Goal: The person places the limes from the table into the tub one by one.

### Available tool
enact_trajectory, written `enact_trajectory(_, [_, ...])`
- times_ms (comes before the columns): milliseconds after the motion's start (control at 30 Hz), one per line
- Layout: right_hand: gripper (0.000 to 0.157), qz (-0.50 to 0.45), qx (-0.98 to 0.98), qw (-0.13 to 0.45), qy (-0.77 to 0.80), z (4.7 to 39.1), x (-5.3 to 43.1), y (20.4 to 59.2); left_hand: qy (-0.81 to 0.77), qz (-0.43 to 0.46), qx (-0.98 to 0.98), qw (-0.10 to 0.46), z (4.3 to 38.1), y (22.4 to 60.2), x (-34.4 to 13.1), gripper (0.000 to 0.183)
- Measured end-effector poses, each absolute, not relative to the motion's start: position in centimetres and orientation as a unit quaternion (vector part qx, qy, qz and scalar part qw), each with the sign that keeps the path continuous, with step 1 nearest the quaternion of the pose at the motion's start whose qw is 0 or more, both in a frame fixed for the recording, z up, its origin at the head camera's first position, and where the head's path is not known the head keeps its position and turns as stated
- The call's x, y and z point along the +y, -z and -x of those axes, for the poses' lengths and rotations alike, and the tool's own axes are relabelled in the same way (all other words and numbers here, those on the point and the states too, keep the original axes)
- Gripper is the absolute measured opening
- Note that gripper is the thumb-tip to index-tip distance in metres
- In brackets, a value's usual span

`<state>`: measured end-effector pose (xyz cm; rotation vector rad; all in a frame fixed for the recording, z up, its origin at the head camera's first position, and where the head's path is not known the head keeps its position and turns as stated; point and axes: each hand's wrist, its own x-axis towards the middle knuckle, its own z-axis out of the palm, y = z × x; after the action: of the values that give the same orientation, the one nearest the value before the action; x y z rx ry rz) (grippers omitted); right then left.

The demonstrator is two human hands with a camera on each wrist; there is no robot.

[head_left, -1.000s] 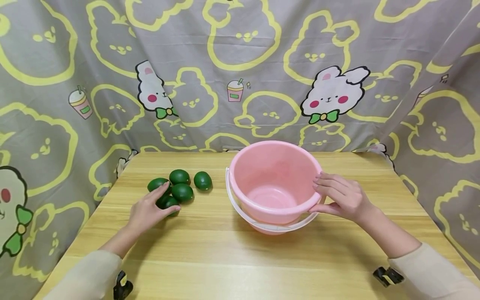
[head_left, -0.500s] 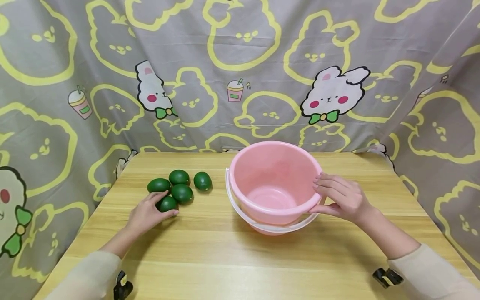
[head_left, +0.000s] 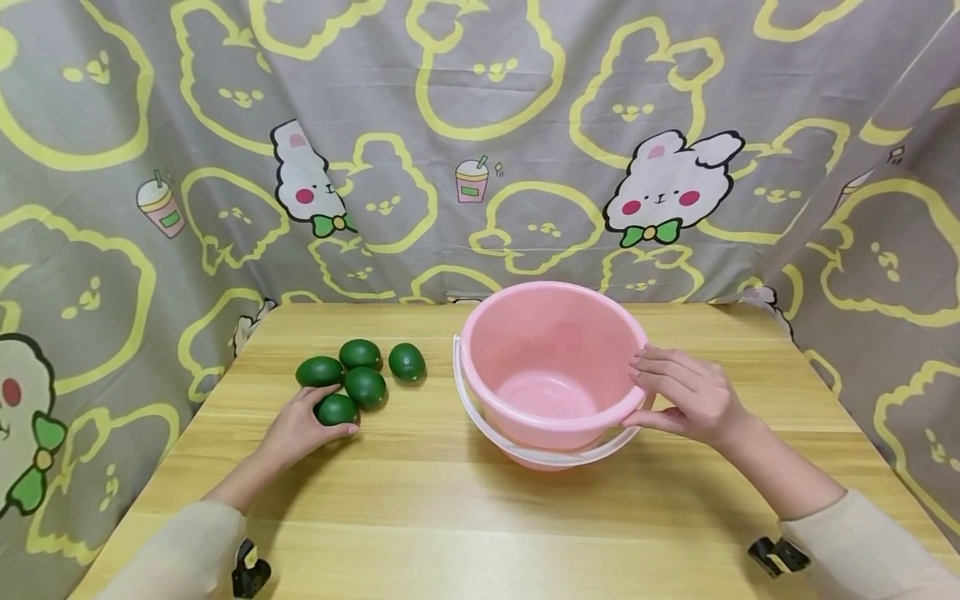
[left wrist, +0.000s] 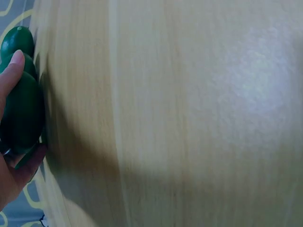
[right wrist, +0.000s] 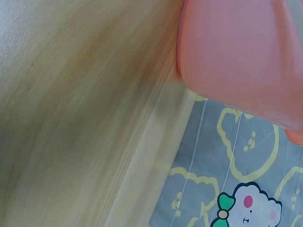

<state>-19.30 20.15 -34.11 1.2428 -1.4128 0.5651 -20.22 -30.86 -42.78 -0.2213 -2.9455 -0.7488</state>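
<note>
My left hand is round the nearest dark green avocado, thumb on its near side and fingers at its far side. In the left wrist view the thumb and a fingertip lie against this avocado. More glossy avocados sit just beyond it, among them one close behind and another a little apart to the right. On the right, my right hand grips the rim of a pink bucket. The right wrist view shows only the bucket's outer wall, not the hand.
The bucket's white handle hangs down along its near side. Everything stands on a wooden table. A grey patterned curtain surrounds the back and sides. Black wrist mounts show beside the sleeves.
My left hand has lowered from over the avocados and drawn slightly back, its fingers now round the nearest one. The right hand and the bucket have stayed in place.
</note>
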Motion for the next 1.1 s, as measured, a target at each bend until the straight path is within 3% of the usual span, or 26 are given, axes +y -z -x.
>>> enact_trajectory(300, [0.051,-0.526,-0.599,0.554,-0.239,19.2,20.3,34.1,0.296,0.07,-0.952,0.026,20.1,43.2,-31.3,0.087])
enact_trajectory(867, [0.052,-0.522,-0.6,0.557,-0.242,19.4,20.4,34.5,0.437,0.074,-0.894,-0.064,20.5,44.4,-33.1,0.088])
enact_trajectory(1100, [0.052,-0.52,-0.599,0.558,-0.243,19.4,20.4,34.4,0.428,0.056,-0.901,-0.052,20.4,44.6,-32.7,0.08])
